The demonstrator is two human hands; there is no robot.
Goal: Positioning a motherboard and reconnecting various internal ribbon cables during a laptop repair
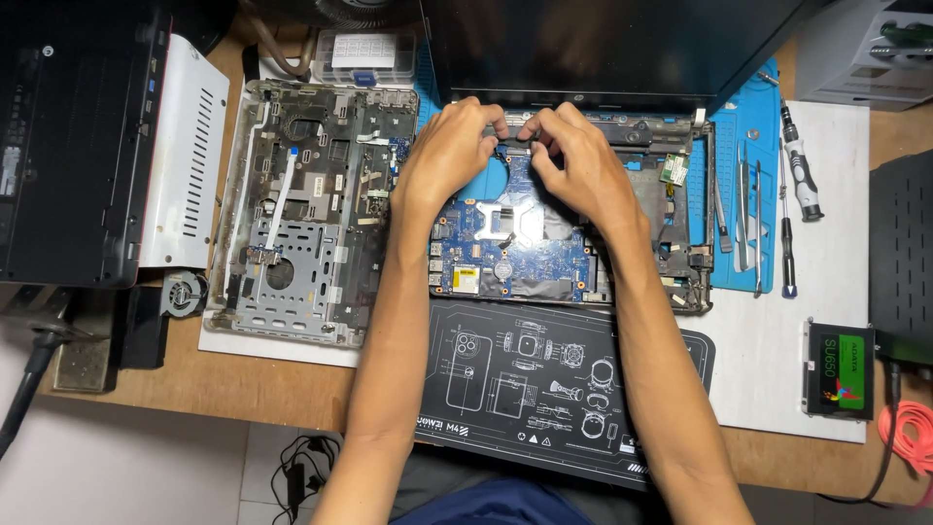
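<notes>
Crossing the black work mat (544, 389), both forearms reach the blue motherboard (510, 243) in the opened laptop base (680, 262). Left hand (449, 151) and right hand (573, 156) pinch a small connector (515, 146) at its far edge; unseating looks underway, needing an even, gentle pull.

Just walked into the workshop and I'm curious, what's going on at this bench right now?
A person is working on an opened laptop. Both the left hand and the right hand pinch at a small part at the top edge of the blue motherboard, just below the dark screen. The removed grey inner frame lies to the left. Screwdrivers and tweezers sit on a blue mat at the right, and a small drive lies nearer the desk's front edge.
</notes>
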